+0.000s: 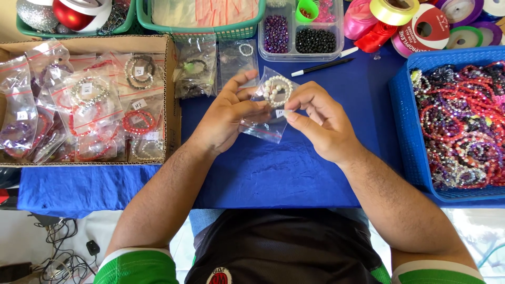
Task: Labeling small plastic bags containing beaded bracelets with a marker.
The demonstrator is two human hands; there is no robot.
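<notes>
Both hands hold a small clear plastic bag point(263, 125) with a red zip strip over the blue tablecloth. A white pearl bracelet point(277, 90) sits inside the bag's upper part. My left hand point(227, 115) pinches the bag's left side between thumb and fingers. My right hand point(318, 120) grips the right side, its fingertips at a small white label point(281, 112) on the bag.
A cardboard box point(172, 94) of bagged bracelets stands at the left. A blue basket point(407, 121) of loose beaded bracelets is at the right. Behind lie a black pen point(321, 67), a clear bead organizer point(300, 37), ribbon spools point(421, 26), two more bagged bracelets point(197, 68) and a green basket point(200, 29).
</notes>
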